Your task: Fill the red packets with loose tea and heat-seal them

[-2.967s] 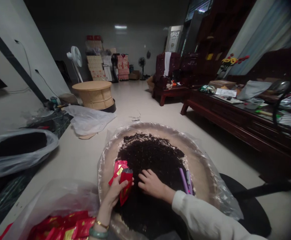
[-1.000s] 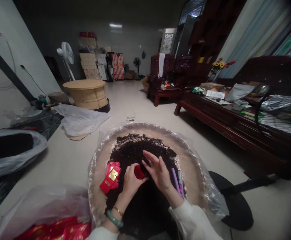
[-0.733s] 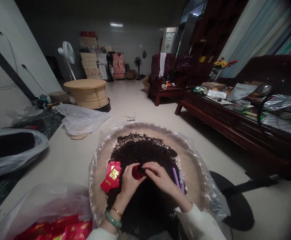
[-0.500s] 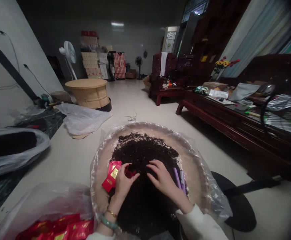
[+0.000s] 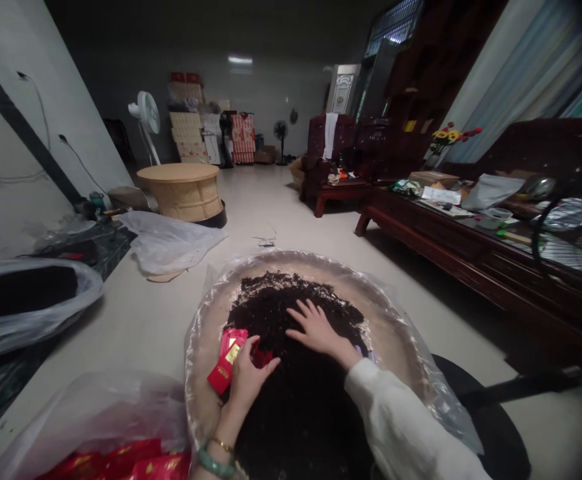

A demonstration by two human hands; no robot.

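Note:
A heap of dark loose leaves that look like tea [image 5: 291, 400] lies in a wide, shallow round tray [image 5: 201, 360] lined with clear plastic. My left hand [image 5: 249, 375] curls around a small red packet [image 5: 261, 357], its mouth toward the heap; fingers hide much of it. Beside that hand, several red and gold packets [image 5: 221, 375] overlap on the left part of the tray. My right hand [image 5: 317, 328] is spread flat over the leaves, palm down, with nothing in its grip. Behind the right wrist, purple sticks [image 5: 371, 355] are mostly covered.
At lower left a clear plastic bag [image 5: 121, 393] holds more red packets. Another bag of dark leaves [image 5: 21, 290] stands at far left. A dark wooden table [image 5: 421, 230] with clutter runs along the right. Ahead are a round woven table [image 5: 183, 193] and crumpled plastic [image 5: 171, 240].
My right hand has moved up and forward over the heap and flattened, its forearm now covering most of the purple sticks. My left hand stays around the red packet. The view has shifted slightly.

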